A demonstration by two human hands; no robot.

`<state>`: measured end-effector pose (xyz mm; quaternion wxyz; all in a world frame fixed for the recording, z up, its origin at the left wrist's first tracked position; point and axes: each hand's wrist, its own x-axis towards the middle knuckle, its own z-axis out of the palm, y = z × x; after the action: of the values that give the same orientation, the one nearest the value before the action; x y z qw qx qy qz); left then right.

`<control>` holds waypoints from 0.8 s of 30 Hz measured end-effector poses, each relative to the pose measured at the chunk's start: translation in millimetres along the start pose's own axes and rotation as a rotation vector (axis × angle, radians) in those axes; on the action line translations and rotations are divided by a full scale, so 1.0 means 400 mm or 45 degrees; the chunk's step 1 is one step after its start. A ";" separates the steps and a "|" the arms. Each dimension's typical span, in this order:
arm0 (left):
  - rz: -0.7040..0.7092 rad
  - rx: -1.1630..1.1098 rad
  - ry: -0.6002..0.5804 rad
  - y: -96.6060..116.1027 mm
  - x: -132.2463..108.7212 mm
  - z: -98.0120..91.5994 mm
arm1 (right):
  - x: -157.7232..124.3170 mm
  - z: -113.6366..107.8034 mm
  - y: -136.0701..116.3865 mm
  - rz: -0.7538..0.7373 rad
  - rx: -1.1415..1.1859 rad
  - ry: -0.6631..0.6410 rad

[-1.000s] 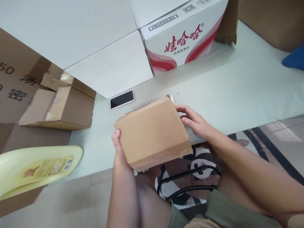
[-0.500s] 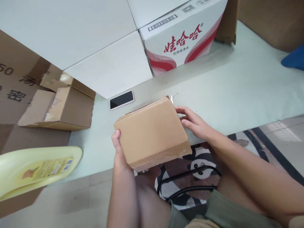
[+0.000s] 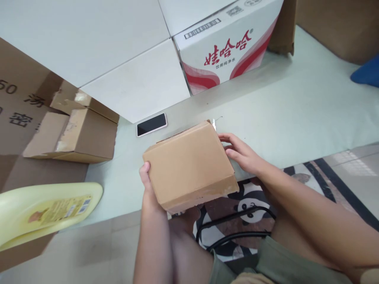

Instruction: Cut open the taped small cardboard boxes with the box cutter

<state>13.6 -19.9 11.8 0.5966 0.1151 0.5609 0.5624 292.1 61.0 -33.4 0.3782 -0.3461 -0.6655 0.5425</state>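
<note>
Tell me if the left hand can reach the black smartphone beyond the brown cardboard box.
Probably yes: the left hand holds the brown cardboard box, but only bare pale-green mat separates it from the black smartphone.

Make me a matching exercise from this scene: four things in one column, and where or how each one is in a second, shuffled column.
Things:
1. closed cardboard box
2. phone
3. white carton
4. yellow plastic piece

Places or states:
A. at the far side, printed with red lettering
B. at the lower left, bearing a label
C. held between the left hand and the right hand
D. lying flat with a dark screen, just beyond the held box

Pairs: 1-C, 2-D, 3-A, 4-B
</note>
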 end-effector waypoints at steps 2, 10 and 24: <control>-0.016 0.012 0.011 0.000 0.002 -0.001 | 0.000 -0.001 -0.002 -0.004 -0.014 -0.001; -0.041 0.018 0.052 0.000 0.000 0.006 | -0.001 -0.002 -0.003 -0.017 -0.046 0.001; -0.076 0.038 0.088 0.002 0.002 0.008 | -0.003 0.000 -0.007 0.000 -0.049 0.008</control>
<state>15.6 -17.4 13.2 0.5916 0.0877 0.5927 0.5394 292.5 59.7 -30.8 0.3735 -0.3548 -0.6748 0.5284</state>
